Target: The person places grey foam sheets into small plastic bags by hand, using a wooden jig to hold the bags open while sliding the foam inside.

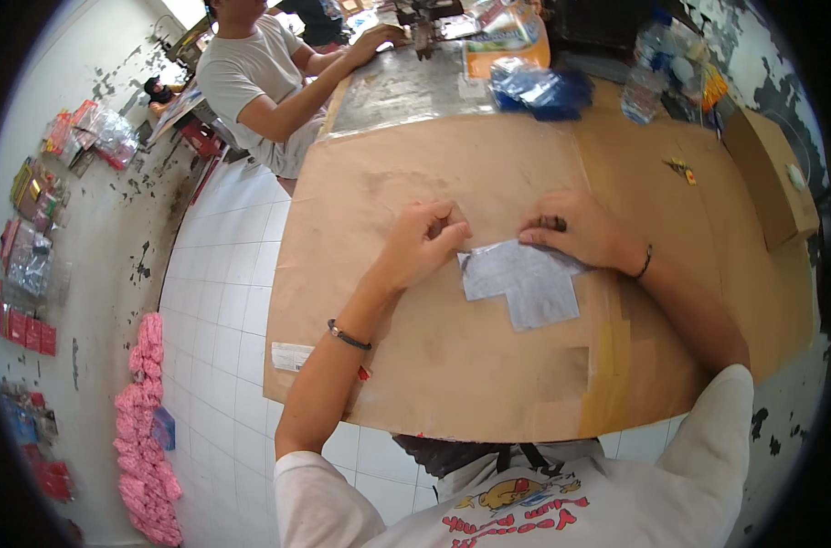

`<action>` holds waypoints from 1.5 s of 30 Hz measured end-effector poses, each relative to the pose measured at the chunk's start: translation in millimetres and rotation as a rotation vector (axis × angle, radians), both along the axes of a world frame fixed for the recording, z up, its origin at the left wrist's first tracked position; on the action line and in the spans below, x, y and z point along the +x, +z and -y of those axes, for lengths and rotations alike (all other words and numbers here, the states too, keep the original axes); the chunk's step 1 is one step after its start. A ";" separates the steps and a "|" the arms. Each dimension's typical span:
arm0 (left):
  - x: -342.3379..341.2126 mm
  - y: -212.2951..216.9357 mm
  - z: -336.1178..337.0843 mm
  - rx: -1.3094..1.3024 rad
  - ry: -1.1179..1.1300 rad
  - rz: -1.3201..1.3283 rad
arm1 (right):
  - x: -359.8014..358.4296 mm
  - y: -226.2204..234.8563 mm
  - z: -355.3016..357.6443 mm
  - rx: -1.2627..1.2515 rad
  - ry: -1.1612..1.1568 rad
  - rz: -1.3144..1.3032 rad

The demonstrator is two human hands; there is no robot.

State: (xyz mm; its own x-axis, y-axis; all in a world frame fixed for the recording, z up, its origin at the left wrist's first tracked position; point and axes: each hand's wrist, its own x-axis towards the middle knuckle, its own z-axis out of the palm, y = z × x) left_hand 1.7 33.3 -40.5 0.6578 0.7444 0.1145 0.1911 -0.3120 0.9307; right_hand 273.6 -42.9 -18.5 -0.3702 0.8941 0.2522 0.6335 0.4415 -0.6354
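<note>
A pale grey, T-shaped piece of thin plastic (534,290) lies on the brown cardboard table top (415,365) in front of me. My left hand (423,242) is closed, its thumb and finger pinched at the piece's upper left corner. Along the upper edge, my right hand (575,228) bends its fingers down and grips the plastic between thumb and fingertips. A dark ring shows on that hand, and each wrist wears a dark band. The far rim of the piece is partly hidden under the right hand.
Blue plastic packets (543,89), an orange-and-white package (507,46) and a clear bottle (645,87) stand at the back. Small yellow snips (680,170) lie right, near a cardboard box (767,173). A co-worker (260,82) sits at far left beside a machine (424,23).
</note>
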 end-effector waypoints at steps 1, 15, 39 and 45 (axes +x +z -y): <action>3.6 5.2 2.6 0.065 0.021 0.028 | 0.9 -7.1 -0.2 0.082 0.041 -0.005; -25.1 31.9 -9.8 0.180 -0.177 -0.117 | -9.6 19.0 10.0 -0.045 0.074 0.060; -128.6 22.2 -67.5 -0.147 0.174 -0.287 | -61.9 -0.1 -165.0 -0.637 0.157 -0.336; -123.9 31.2 -63.6 -0.222 0.246 -0.322 | -59.8 4.0 -158.0 -0.599 0.126 -0.388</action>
State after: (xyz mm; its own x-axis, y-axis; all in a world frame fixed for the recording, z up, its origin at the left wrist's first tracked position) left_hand -122.2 96.8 -9.3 0.4345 0.8662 -0.2467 0.5249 -0.0210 0.8509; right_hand 213.8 115.0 -14.5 -0.4631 0.8763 -0.1329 0.2799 0.0023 -0.9600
